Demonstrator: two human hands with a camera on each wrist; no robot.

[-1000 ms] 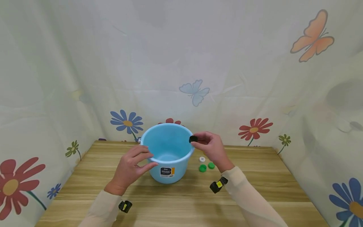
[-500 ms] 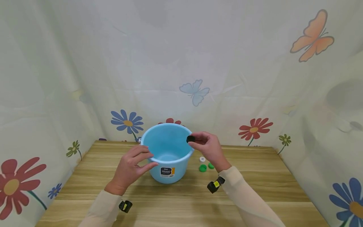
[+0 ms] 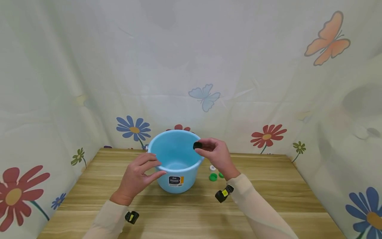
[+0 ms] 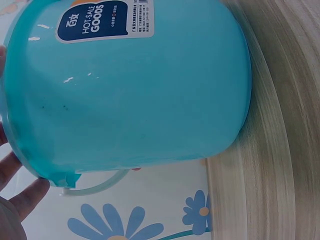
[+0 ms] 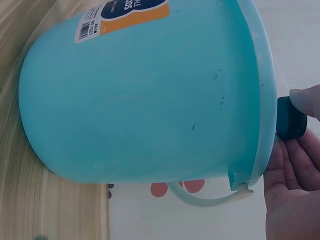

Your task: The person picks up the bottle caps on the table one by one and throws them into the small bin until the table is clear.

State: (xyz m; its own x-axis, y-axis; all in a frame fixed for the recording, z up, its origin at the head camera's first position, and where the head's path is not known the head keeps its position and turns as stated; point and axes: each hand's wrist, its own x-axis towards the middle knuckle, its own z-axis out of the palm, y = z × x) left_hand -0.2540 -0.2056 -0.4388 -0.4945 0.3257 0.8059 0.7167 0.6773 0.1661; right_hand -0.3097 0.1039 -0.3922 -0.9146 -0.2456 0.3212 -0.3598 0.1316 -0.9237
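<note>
i see the right hand (image 3: 215,156) pinching a black cap (image 3: 197,145), farther left than a second ago, now at the right side of the light-blue bucket's (image 3: 191,178) mouth; i can't tell if they touch. the left hand (image 3: 136,176), fingers curled, grips the bucket's near-left edge, unmoved.

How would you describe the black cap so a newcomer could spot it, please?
Find the blue bucket on the wooden table, then the right hand by its rim. That hand pinches the black cap; unlike the green caps and white disc on the table, it is black and held aloft.
</note>
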